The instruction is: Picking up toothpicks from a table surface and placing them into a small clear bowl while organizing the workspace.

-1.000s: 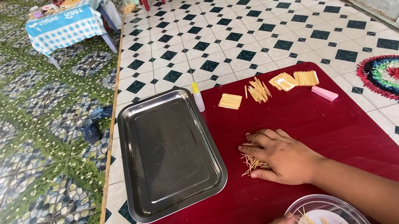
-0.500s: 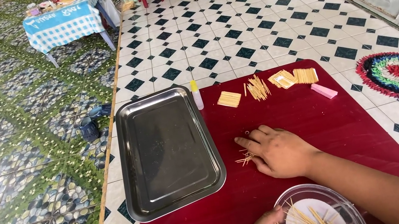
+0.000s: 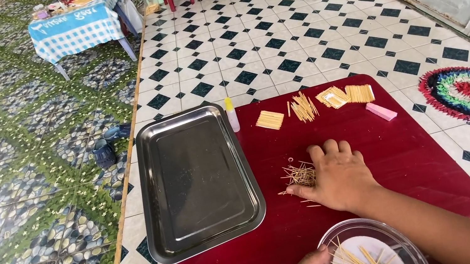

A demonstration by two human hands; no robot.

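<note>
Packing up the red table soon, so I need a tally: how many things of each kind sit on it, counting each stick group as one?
Metal tray: 1
Glue bottle: 1
Stick groups: 5
Pink block: 1
Clear bowl: 1
Total: 9

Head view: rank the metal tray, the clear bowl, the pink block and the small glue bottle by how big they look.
1. metal tray, by far the largest.
2. clear bowl, partly cut off and nearest the camera, so its look is inflated.
3 and 4. pink block and small glue bottle look alike; no ranking.
</note>
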